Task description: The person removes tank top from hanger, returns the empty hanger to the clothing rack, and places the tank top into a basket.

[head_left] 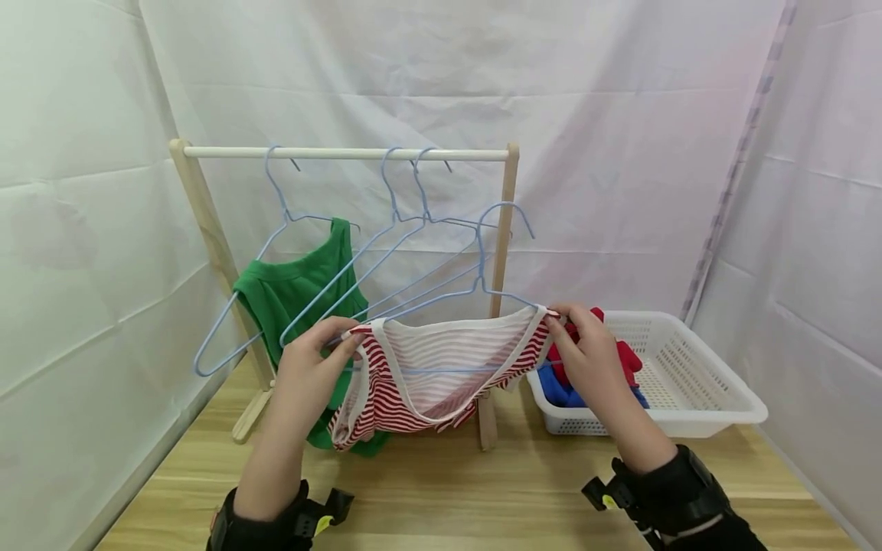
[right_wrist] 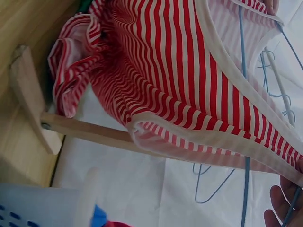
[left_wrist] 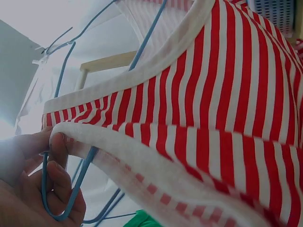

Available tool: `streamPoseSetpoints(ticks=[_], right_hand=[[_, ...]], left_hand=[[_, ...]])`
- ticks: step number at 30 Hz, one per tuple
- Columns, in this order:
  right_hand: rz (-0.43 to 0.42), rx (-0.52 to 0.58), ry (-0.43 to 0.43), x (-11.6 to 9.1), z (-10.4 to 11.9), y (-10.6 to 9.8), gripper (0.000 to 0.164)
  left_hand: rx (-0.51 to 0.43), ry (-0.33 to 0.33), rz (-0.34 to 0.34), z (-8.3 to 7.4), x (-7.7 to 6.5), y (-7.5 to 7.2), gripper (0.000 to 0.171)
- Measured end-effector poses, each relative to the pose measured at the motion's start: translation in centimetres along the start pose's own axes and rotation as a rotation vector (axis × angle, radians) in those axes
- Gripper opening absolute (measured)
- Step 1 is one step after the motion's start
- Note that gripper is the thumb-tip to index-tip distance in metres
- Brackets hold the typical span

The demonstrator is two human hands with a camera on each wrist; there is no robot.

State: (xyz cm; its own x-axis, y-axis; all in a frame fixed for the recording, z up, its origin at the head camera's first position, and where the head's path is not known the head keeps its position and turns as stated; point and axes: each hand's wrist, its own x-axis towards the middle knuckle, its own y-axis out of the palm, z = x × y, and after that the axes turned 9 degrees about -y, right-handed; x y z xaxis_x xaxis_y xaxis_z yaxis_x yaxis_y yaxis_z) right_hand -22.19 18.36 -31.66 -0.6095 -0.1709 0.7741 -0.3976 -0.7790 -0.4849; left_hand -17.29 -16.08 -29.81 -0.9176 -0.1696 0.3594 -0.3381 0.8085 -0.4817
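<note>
The left hand (head_left: 318, 366) pinches the left shoulder of a striped top (head_left: 427, 402), the right hand (head_left: 589, 353) its right shoulder, holding it above the tabletop (head_left: 455, 505) with a blue hanger (head_left: 480, 264) running through it. Beyond stands a rack (head_left: 344, 154), a green top (head_left: 296, 283) hanging at its left; right, a white basket (head_left: 696, 419) holds red and blue cloth (head_left: 628, 363).

Head view bright; wrist views dimmer, left with glare.
</note>
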Motion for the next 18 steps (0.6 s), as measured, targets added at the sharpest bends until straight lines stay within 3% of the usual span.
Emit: streamPoseSetpoints(ticks=[11,18], right_hand=[[-0.019,0.057,0.002,1.7,1.8,0.7,0.018],[-0.036,0.072,0.048,1.8,2.3,0.8,0.019]], left_hand=[[-0.048,0.041,0.002,-1.2,1.0,1.3,0.012],[-0.044,-0.007,-0.001,-1.9,1.2,1.8,0.014]])
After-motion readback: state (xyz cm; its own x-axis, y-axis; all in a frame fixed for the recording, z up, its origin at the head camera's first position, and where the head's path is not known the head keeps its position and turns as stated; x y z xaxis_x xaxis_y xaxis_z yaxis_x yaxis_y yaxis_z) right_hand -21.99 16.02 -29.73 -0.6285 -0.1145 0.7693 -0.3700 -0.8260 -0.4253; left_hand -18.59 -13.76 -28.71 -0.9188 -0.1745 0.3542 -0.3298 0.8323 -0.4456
